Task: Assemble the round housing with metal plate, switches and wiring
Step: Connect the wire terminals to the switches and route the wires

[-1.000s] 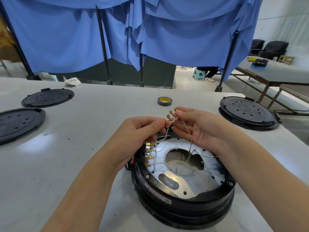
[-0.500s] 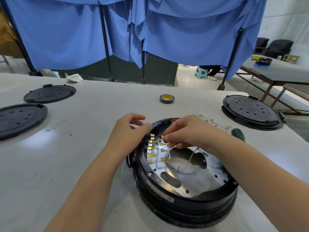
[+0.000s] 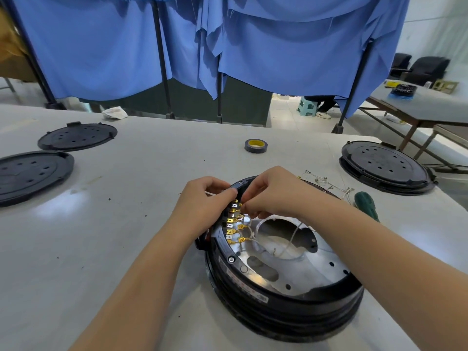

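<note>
The round black housing (image 3: 283,307) sits on the table in front of me, with a shiny metal plate (image 3: 301,272) inside that has a large round opening. A row of gold terminals (image 3: 234,225) runs along the housing's inner left wall, with thin white wires (image 3: 253,235) leading from them into the opening. My left hand (image 3: 202,201) rests curled on the housing's upper left rim, thumb by the top terminals. My right hand (image 3: 271,193) pinches a wire connector at the top of the terminal row; its fingertips hide the connector.
Two black lids (image 3: 77,136) (image 3: 33,173) lie at the left and another black housing (image 3: 386,165) at the right. A tape roll (image 3: 255,145) lies behind. Loose wires (image 3: 326,182) and a green-handled tool (image 3: 366,205) lie right of my forearm. Blue curtains hang beyond the table edge.
Both hands came down from holding the wire ends above the housing to the top of the terminal row. The view has shifted slightly.
</note>
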